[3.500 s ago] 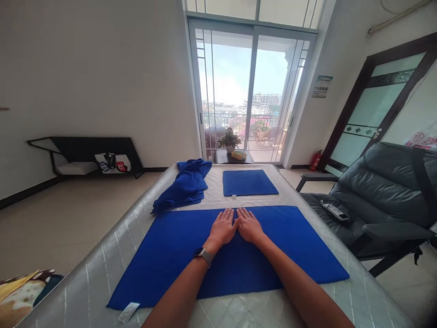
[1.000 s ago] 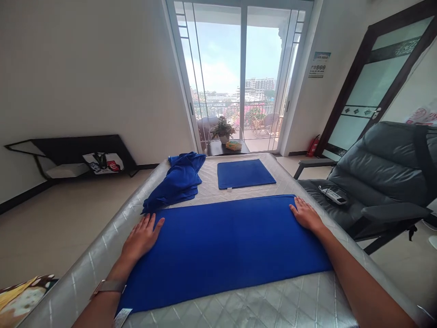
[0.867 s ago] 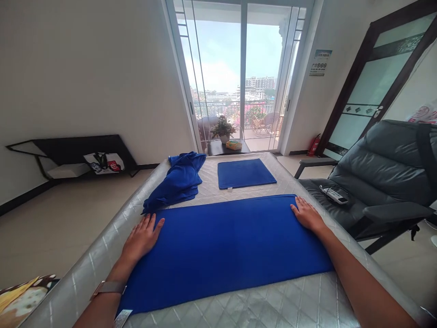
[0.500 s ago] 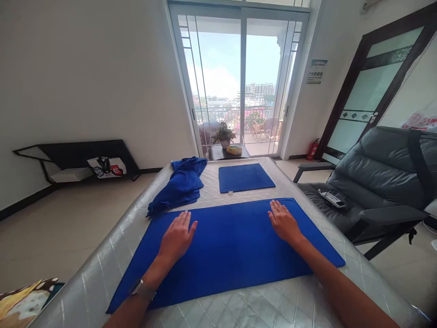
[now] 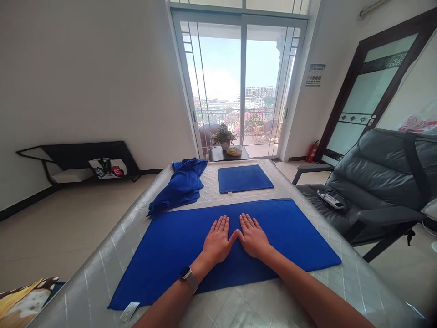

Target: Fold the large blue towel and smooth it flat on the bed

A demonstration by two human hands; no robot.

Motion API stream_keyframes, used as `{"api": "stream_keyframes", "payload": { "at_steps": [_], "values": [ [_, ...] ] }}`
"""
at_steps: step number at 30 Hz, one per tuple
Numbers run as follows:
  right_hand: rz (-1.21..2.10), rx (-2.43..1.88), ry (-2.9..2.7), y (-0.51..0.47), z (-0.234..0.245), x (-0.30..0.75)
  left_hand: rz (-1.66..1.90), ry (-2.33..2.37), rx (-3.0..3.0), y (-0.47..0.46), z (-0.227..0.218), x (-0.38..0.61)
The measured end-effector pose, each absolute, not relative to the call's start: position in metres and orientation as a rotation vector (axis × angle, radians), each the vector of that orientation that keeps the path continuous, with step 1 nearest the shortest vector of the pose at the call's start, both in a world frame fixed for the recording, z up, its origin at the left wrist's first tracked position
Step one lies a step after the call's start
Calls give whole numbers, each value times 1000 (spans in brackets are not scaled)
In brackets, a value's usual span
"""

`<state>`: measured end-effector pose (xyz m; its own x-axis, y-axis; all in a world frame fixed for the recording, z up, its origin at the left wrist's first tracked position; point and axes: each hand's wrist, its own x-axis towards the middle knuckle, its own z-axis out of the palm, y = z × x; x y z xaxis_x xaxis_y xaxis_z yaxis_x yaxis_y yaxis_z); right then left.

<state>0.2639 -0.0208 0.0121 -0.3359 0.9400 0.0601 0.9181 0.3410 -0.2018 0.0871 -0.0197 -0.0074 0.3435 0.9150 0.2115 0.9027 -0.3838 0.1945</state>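
Note:
A blue towel [image 5: 170, 255] lies spread flat across the mattress [image 5: 246, 303], with a white label poking out at its near left corner. Palm down near the towel's middle rests my left hand [image 5: 217, 241], fingers stretched out, a watch on its wrist. Beside it my right hand [image 5: 253, 237] also lies flat on the cloth, and the two thumbs meet at their tips. Beyond the spread towel sits a blue towel folded into a rectangle [image 5: 245, 177]. To its left is a crumpled heap of blue towels [image 5: 182, 187], close to the spread one's far left corner.
A grey padded chair [image 5: 378, 177] stands right of the mattress, with a power strip [image 5: 330, 199] on its seat. Past the far end, a small table holds a potted plant [image 5: 224, 135] before sliding glass doors. A black rack [image 5: 88, 157] lies along the left wall.
Both hands have slid inward over the towel, from well apart to touching at the thumbs. The label at the near left corner now shows.

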Motion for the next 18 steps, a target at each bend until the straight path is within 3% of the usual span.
{"api": "stream_keyframes", "payload": {
  "at_steps": [4,12,18],
  "values": [
    [165,-1882,-2349,-18,13,310,405,1826,2530,-33,-17,38],
    [15,-2210,-2167,-24,0,456,310,2191,2370,-80,-42,-150],
    [-36,-2238,-2139,-22,-8,476,359,2164,2411,-90,-47,-173]
  ]
}}
